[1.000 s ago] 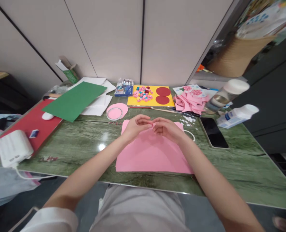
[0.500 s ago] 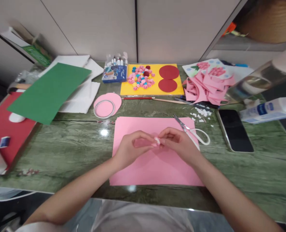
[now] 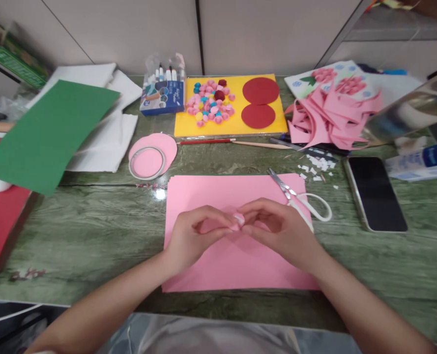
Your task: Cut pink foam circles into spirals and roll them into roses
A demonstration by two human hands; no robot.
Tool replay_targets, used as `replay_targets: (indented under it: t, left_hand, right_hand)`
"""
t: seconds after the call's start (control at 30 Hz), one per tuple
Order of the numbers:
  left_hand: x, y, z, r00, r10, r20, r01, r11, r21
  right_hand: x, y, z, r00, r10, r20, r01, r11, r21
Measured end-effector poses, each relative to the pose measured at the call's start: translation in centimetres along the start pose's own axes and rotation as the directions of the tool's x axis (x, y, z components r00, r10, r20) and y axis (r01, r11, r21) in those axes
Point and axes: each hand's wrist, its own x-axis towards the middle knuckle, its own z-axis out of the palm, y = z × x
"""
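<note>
Over a stack of pink paper (image 3: 218, 270), my left hand (image 3: 196, 236) and my right hand (image 3: 277, 228) meet fingertip to fingertip. Between them is a small rolled pink paper flower (image 3: 237, 220) with a white patch on it. My left thumb and fingers pinch it from the left; the right thumb and fingertips close on its other side. White-handled scissors (image 3: 294, 194) lie partly on the stack's upper right, just beyond my right hand. Pink paper circles (image 3: 172, 147) rest at the stack's upper left, with a tape roll (image 3: 131, 164) on top.
Behind, a yellow sheet (image 3: 221, 130) bears many rolled paper flowers (image 3: 211, 105) and two dark red circles (image 3: 260, 91). Pink scraps (image 3: 332, 118), white bits (image 3: 319, 164), a phone (image 3: 378, 196) and a bottle (image 3: 421, 162) sit at right. Green paper (image 3: 52, 132) lies left, near a marker box (image 3: 162, 96).
The view has shifted closer and tilted down. My hands still hold the pink paper flower between them; it appears slightly turned, with more of its pink side showing.
</note>
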Motion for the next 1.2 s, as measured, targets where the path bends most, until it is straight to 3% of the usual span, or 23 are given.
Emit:
replay_targets:
  t: [0.1,0.33,0.6,0.93,1.2]
  left_hand:
    - [0.0,0.1,0.1,1.0,-0.009,-0.009,0.009,0.999,-0.032]
    - [0.3,-0.3,0.1,0.989,-0.149,-0.02,0.144,0.976,-0.163]
    - [0.2,-0.1,0.0,0.982,-0.187,0.001,0.183,0.96,-0.21]
    - [0.4,-1.2,0.1,0.933,-0.35,0.08,0.348,0.828,-0.44]
    - [0.5,-1.5,0.0,0.942,-0.325,0.084,0.326,0.826,-0.46]
  right_hand:
    - [-0.1,0.0,0.1,1.0,-0.009,-0.014,0.009,1.0,0.003]
    - [-0.3,0.3,0.1,0.998,-0.031,-0.055,0.028,0.999,-0.044]
    - [-0.2,-0.1,0.1,0.997,-0.035,-0.075,0.027,0.994,-0.11]
    - [-0.2,0.1,-0.1,0.994,-0.08,-0.073,0.063,0.975,-0.213]
    - [-0.3,-0.5,-0.1,0.993,-0.109,-0.046,0.086,0.93,-0.356]
